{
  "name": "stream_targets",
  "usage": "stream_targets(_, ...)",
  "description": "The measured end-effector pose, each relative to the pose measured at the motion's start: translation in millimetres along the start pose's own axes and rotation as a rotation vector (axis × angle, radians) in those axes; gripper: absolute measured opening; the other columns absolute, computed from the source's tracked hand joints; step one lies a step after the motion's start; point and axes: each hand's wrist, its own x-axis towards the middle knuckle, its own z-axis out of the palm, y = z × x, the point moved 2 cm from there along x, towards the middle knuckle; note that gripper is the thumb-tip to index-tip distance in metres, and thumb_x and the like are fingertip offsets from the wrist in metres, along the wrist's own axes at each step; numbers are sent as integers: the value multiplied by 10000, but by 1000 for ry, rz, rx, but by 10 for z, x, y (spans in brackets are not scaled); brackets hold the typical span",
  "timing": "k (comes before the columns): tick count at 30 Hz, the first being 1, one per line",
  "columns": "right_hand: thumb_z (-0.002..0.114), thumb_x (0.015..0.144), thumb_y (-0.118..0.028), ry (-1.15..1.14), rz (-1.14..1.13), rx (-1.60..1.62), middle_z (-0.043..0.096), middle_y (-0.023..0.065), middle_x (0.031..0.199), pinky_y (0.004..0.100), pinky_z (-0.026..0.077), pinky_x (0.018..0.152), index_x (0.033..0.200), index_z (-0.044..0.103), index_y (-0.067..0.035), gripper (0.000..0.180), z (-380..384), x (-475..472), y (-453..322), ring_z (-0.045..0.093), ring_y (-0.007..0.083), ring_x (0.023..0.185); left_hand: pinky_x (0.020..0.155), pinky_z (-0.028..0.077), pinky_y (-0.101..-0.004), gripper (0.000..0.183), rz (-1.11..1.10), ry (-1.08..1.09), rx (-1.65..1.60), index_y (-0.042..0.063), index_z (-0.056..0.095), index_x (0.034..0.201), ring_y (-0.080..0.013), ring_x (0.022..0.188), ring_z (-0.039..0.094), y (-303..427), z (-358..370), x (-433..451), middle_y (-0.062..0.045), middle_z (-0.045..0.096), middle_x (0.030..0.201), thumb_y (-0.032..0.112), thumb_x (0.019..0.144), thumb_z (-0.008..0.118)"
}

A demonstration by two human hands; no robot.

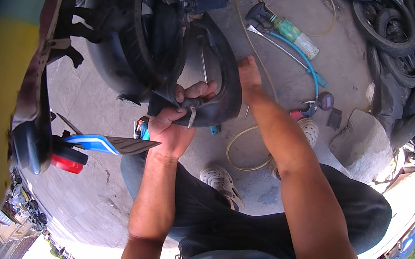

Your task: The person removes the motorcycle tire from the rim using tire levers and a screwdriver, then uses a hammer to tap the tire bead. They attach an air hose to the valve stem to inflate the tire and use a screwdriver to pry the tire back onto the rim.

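Note:
A black rubber inner tube (231, 105) hangs out beside the motorcycle's rear wheel and tyre (121, 46). My left hand (178, 125) grips its lower end, the thumb on the near side and the fingers curled over the rubber, next to a pale valve stem or strip (192, 117). My right hand (250, 74) is at the tube's outer right side; its fingertips are partly hidden, and whether it holds anything cannot be told. Through the tube's loop a thin metal rod (204, 64) shows above my left fingers.
On the paving to the right lie a green plastic bottle (294, 36), a long screwdriver-like lever (282, 50), a blue hose (306, 60) with a gauge (326, 101), and a stone block (364, 147). Old tyres (385, 27) are piled at upper right. A yellowish hose (230, 148) loops near my shoes.

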Motion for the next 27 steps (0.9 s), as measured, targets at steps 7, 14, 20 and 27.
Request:
stream_targets(7, 612, 872, -38, 597, 703, 1468, 718, 60, 822, 315, 507, 663, 907, 745, -7, 141, -443, -462, 281, 658, 194, 688, 1146, 365, -537, 280, 55, 31, 84, 70, 620, 1062, -390, 1243, 600, -77, 109, 89, -225, 655, 1286, -19, 798, 590)
stream_targets(14, 622, 817, 17, 441, 126, 2121, 662, 92, 823, 299, 502, 647, 1124, 610, 31, 307, -1708, -1074, 162, 639, 185, 691, 1054, 465, -432, 278, 112, 144, 435, 21, 635, 1156, -300, 1173, 640, -247, 96, 200, -202, 663, 1268, -13, 881, 665)
stream_targets(20, 656, 831, 11, 78, 157, 2234, 662, 116, 830, 336, 550, 650, 1163, 461, -33, 387, -1794, -1125, 140, 678, 234, 693, 1021, 483, -374, 284, 150, 144, 534, -30, 649, 1181, -233, 1129, 650, -274, 125, 292, -172, 685, 1223, -18, 897, 659)
stream_targets(27, 642, 841, -2, 21, 215, 2267, 660, 85, 829, 354, 566, 634, 1102, 506, -64, 301, -1703, -1114, 139, 678, 230, 674, 1009, 490, -355, 301, 157, 98, 645, -41, 636, 1213, -207, 1101, 659, -277, 182, 292, -153, 693, 1226, -23, 913, 635)
